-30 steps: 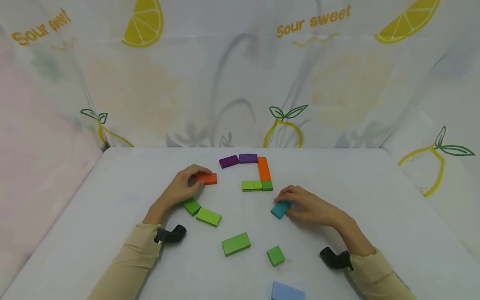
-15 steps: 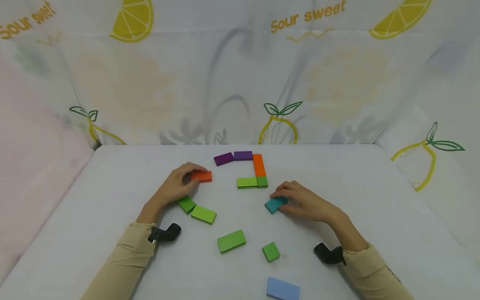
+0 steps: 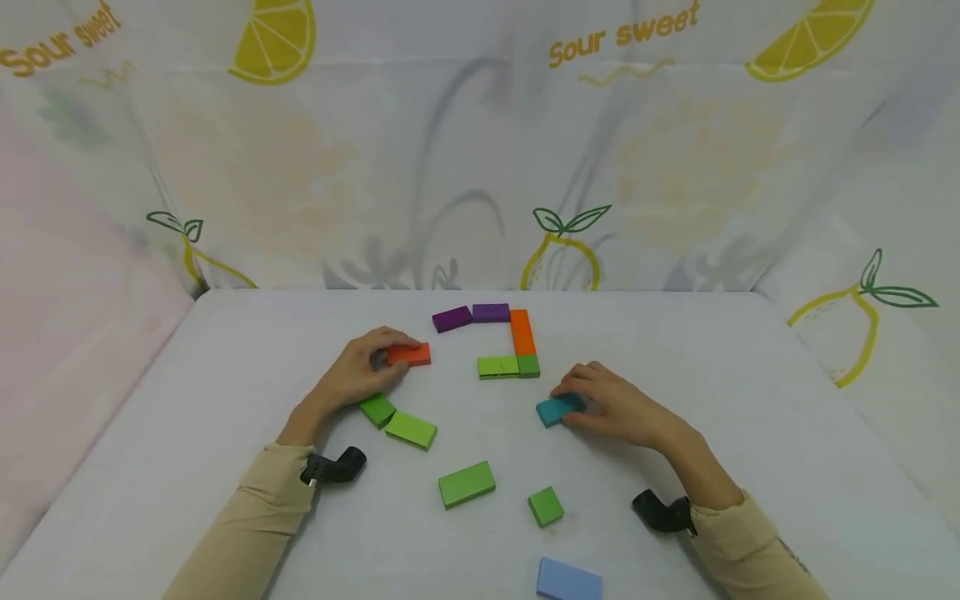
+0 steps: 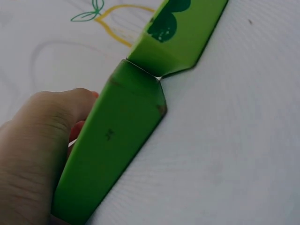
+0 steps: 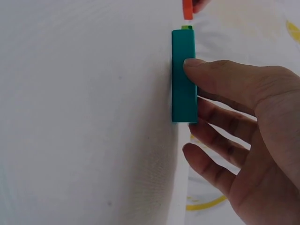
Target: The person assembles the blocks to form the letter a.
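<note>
In the head view, my left hand (image 3: 367, 367) grips an orange-red block (image 3: 412, 355) between thumb and fingers at the left of the table. Just below that hand lie a dark green block (image 3: 377, 409) and a lighter green block (image 3: 412, 429), end to end in a bent line. The left wrist view shows the thumb beside the dark green block (image 4: 112, 136), largely hiding the red one. My right hand (image 3: 618, 407) pinches a teal block (image 3: 559, 409); in the right wrist view its thumb lies on the face of that teal block (image 5: 184, 84).
A dark purple block (image 3: 452, 319), a violet block (image 3: 491, 313), an orange block (image 3: 522, 332), a small green block (image 3: 528, 366) and a lime block (image 3: 498, 367) form an open outline. Nearer lie a green block (image 3: 467, 484), a green cube (image 3: 546, 507) and a light blue block (image 3: 569, 579).
The teal block has turned in my right hand to lie closer to level across the head view. My left hand stays on the orange-red block. The head view shifted slightly.
</note>
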Motion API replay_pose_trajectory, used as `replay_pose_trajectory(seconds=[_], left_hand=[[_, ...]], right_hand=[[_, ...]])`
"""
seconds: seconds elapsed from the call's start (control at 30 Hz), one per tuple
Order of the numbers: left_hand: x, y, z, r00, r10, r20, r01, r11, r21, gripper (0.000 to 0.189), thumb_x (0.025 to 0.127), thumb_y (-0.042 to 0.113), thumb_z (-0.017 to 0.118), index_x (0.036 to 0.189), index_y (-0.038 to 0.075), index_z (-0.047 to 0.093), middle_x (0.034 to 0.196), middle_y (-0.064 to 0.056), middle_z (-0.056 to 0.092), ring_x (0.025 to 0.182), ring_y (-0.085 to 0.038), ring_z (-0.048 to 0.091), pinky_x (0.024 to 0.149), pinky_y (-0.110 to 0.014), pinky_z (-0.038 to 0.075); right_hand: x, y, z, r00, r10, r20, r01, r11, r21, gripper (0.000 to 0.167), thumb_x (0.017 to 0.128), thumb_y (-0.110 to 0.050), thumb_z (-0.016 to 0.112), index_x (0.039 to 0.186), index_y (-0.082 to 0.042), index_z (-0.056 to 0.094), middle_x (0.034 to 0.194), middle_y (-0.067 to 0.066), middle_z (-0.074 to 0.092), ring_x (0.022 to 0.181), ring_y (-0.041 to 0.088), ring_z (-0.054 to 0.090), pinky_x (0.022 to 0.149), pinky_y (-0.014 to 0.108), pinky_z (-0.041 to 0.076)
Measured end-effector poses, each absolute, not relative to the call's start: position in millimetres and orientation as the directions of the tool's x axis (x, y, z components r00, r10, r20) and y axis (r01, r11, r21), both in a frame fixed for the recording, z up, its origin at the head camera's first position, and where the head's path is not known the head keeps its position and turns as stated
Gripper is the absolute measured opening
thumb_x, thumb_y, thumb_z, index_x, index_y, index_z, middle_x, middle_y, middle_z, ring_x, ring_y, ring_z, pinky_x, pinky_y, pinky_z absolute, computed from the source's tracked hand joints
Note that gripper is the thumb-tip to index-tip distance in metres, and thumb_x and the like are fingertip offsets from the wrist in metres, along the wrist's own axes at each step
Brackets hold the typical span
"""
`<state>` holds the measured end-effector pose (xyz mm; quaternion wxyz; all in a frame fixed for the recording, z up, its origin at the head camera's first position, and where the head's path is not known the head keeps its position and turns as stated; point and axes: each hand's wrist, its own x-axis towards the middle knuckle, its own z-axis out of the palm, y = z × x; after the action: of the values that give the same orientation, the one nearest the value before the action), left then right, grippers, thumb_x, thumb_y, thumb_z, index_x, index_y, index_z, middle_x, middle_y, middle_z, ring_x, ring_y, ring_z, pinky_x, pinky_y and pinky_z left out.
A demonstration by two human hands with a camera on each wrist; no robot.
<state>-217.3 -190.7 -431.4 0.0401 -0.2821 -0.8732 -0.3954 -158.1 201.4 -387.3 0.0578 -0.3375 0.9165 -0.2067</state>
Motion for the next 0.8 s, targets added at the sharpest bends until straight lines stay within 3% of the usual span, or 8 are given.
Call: replay_pose_trajectory(seconds=[0.37,0.8], left_hand=[[-217.7,-190.3,-433.9,-0.834,0.447,0.323,0.531,0.495,0.688,0.030,0.085,0.011,0.070,0.114,0.016,0.067,0.113,-0.002,0.065,0.111,-0.018,0.057,0.099,-0.019,0.040],[-219.3,-188.6,-433.6,-0.791,0.466,0.396,0.602,0.484,0.635,0.026,0.083,0.010,0.071,0.109,0.014,0.069,0.110,-0.003,0.066,0.102,-0.016,0.058,0.091,-0.020,0.044]], right_hand=[[-157.0,201.1,-386.0,-0.796,-0.605,0.000,-0.555,0.731,-0.397,0.027,0.084,-0.030,0.071,0.107,-0.017,0.066,0.099,-0.007,0.060,0.086,0.008,0.051,0.074,0.024,0.047],[-156.3,200.6,-385.3,-0.819,-0.573,0.037,-0.537,0.742,-0.402,0.027,0.082,-0.033,0.073,0.104,-0.020,0.064,0.095,-0.012,0.061,0.086,0.006,0.056,0.074,0.023,0.048]])
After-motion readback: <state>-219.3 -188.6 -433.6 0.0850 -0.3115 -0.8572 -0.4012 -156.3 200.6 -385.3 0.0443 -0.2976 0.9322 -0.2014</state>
